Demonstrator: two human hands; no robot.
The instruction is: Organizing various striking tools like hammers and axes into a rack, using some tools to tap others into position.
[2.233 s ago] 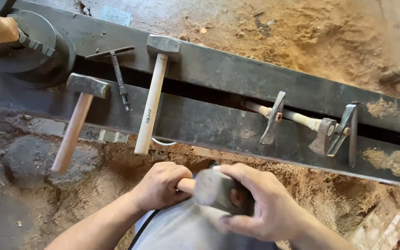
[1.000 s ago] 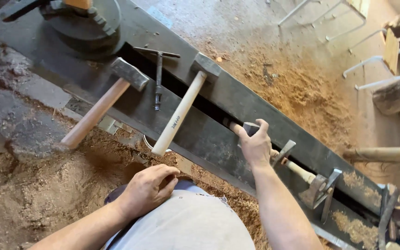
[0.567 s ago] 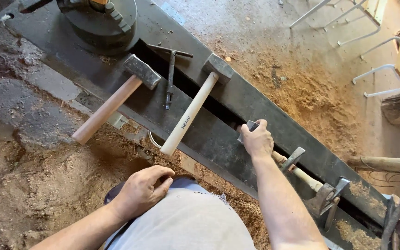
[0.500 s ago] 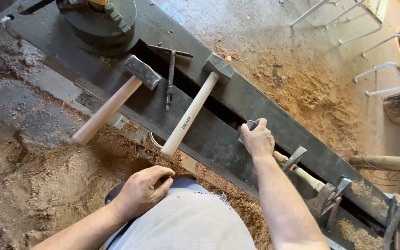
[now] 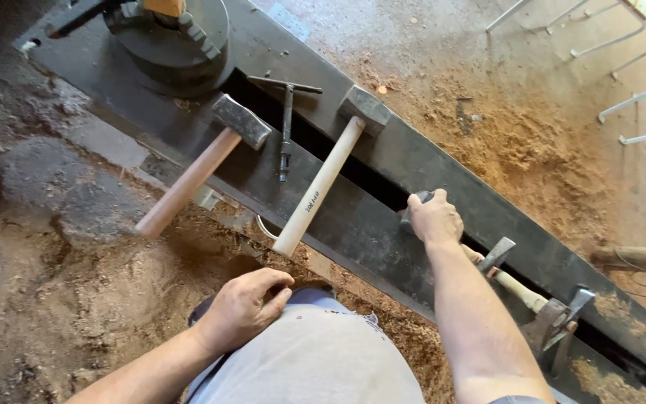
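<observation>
Right hand [image 5: 434, 218] stays closed on a dark hammer head [image 5: 413, 206] at the lathe bed [image 5: 443, 168]; left hand [image 5: 242, 308], loosely curled, still rests on the thigh.

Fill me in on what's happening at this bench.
A person stands at a long dark metal bed ringed by sawdust. Their right hand closes over a dark metal piece at the bed's slot; the left hand rests on their lap. Two hammers and a T-handled key lie across the bed, untouched, near the chuck.
</observation>
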